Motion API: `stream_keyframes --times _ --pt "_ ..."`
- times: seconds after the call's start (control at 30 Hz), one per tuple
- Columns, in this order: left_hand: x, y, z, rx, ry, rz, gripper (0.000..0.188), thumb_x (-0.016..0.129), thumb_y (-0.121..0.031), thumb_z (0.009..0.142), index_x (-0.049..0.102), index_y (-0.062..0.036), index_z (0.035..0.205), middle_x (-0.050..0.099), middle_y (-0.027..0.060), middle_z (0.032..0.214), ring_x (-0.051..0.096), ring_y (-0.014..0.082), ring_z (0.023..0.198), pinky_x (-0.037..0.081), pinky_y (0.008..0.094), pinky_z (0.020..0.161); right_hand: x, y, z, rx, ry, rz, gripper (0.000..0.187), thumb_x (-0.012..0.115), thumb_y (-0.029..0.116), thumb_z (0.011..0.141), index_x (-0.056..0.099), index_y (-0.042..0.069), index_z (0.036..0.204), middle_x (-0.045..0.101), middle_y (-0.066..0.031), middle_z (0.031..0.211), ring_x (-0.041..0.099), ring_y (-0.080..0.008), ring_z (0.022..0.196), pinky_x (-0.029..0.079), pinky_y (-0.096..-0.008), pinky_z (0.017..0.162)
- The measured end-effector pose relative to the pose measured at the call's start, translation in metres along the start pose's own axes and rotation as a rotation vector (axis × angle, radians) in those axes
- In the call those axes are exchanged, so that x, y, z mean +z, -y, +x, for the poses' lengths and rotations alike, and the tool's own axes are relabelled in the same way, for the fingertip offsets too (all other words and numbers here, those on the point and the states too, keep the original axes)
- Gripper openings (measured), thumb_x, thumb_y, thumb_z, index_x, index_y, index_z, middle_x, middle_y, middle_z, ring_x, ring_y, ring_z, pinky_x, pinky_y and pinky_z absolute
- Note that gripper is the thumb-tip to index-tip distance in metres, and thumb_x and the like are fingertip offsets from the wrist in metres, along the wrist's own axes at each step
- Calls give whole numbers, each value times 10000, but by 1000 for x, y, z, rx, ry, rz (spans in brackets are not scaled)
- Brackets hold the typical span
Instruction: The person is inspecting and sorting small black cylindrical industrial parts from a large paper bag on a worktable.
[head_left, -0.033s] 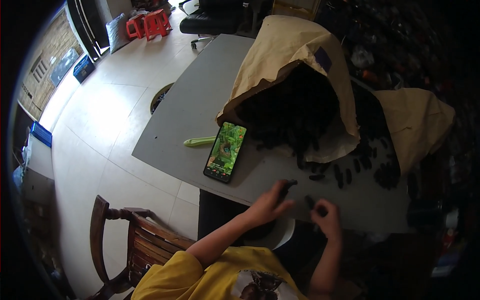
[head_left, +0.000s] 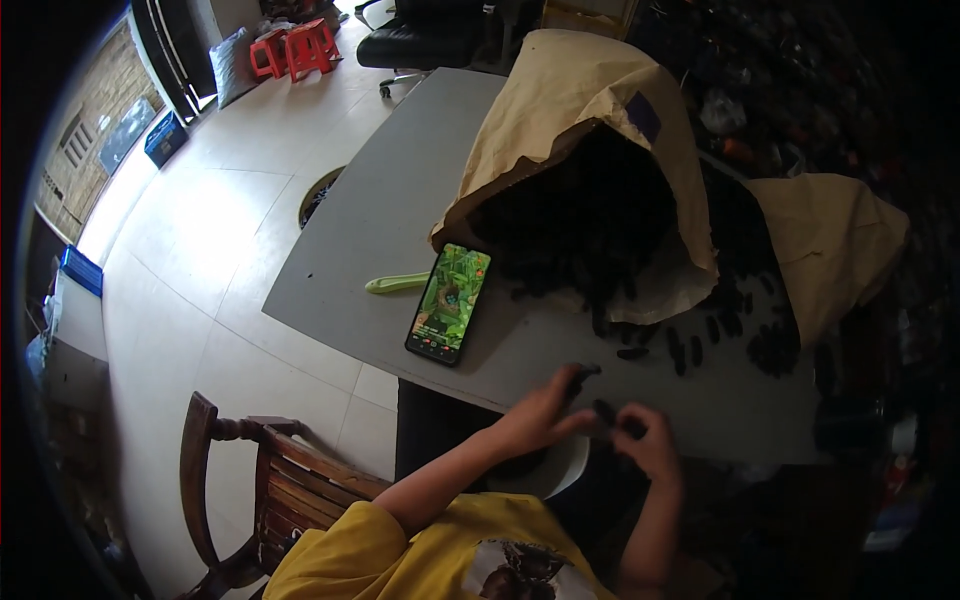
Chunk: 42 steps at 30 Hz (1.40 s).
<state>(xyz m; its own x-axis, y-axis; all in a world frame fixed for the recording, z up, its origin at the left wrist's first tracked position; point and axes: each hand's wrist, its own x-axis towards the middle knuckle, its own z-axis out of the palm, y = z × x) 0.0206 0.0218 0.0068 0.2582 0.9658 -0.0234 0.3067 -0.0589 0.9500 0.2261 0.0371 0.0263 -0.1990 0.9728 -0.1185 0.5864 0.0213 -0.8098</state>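
Landmark: the phone [head_left: 450,305], its small screen lettering too fine for me to read. Right of and below it, I see the left hand [head_left: 538,415], fingers curled on a dark object [head_left: 582,375]; farther right, the right hand [head_left: 648,440] pinches a dark oblong piece [head_left: 604,411]. Beyond the phone, the paper sack [head_left: 570,85] bears a purple patch [head_left: 643,117].

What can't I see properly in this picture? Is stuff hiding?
All in the head view:
Dark thing in the left hand: too small and partly covered by that hand to name.
Dark piece at the right hand: its lower end, behind the hand.
Inside the big paper bag: lost in shadow.
White container: inside too dark.
Shirt print: cut off by the lower edge.
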Motion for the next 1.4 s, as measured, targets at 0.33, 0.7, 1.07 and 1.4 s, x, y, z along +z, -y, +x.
stream_keyframes --times 0.33,0.7,1.07,1.4 --pt "7 3 -3 85 -6 -147 525 590 -167 824 314 -25 1248 542 234 1014 544 379 957 434 375 791 3 24 -9 81 136 749 87 608 47 734 534 15 770 568 -53 680 539 -115 569 445 -237 551" --pt "4 -5 -5 74 96 -166 482 574 -150 833 341 2 1226 545 207 1026 553 306 979 423 342 820 8 28 -10 63 124 718 93 606 49 755 561 -13 807 567 -40 674 547 -107 594 436 -227 579" --pt "3 -14 -7 142 154 -58 442 529 -151 856 324 2 1216 550 243 986 542 410 917 430 408 756 14 24 -10 52 31 685 68 578 69 803 547 12 782 554 -20 692 536 -86 578 436 -221 546" --pt "7 -18 -15 111 149 15 465 534 -133 841 299 18 1212 531 273 988 508 442 930 421 429 743 28 26 -19 -45 -57 504 81 614 21 779 535 4 776 554 -25 699 535 -83 577 426 -211 541"
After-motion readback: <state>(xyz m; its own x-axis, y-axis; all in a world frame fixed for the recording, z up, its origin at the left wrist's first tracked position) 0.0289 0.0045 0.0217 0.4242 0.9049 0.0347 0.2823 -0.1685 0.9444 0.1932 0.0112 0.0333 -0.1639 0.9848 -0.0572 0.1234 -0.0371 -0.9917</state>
